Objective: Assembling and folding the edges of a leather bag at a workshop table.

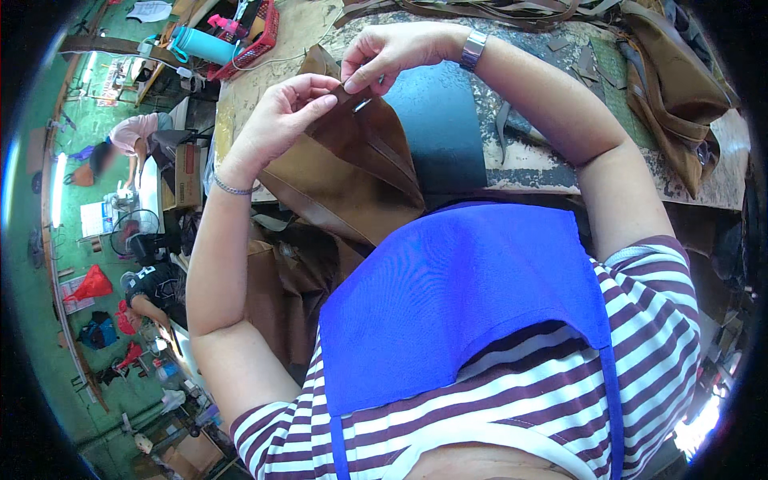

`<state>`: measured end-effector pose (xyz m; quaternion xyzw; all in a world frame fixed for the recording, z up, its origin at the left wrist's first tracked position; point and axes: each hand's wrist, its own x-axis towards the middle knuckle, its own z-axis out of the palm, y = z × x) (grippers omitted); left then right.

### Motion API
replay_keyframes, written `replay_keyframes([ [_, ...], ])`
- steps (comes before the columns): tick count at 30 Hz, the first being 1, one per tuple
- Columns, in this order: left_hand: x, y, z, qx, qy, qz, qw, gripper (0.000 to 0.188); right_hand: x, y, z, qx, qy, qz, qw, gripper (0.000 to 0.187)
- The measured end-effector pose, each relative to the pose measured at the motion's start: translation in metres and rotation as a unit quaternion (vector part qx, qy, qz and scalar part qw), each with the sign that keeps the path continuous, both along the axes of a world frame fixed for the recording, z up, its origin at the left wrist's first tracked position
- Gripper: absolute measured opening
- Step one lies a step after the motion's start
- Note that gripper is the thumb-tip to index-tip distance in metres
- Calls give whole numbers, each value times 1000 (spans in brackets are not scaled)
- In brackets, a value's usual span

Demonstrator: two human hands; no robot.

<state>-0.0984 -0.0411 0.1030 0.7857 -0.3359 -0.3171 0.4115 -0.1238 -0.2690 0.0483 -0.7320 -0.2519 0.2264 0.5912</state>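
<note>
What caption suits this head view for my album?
Left hand and right hand pinch a brown piece at a worn table.

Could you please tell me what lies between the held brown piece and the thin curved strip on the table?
A dark sheet and a sliver of worn tabletop, in the head view.

Turquoise bottle beside red basket, upper left. Cardboard box below them. Co-worker in pale pink top bending; second co-worker in dark shirt. Lit tube lamp, red bag farther left.
</note>
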Motion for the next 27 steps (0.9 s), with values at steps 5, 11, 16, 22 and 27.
replay_keyframes([
  [5, 3, -1, -6, 0, 9, 15, 1000, 31, 1, -4, -2, 34, 52, -21, 998, 37],
  [11, -1, -5, -4, -3, 14, 16, 1000, 39, -1, -4, -3, 11, 61, -9, 998, 37],
  [16, -3, -8, -3, -1, 27, 20, 999, 37, 0, 0, -13, 26, 32, -1, 999, 34],
  [22, -2, -6, -10, 28, 33, 87, 995, 36, -2, 12, -22, 24, -48, -47, 997, 32],
  [27, 3, -2, -3, 45, 34, 73, 996, 41, 7, 9, -22, 96, 78, -32, 992, 28],
])
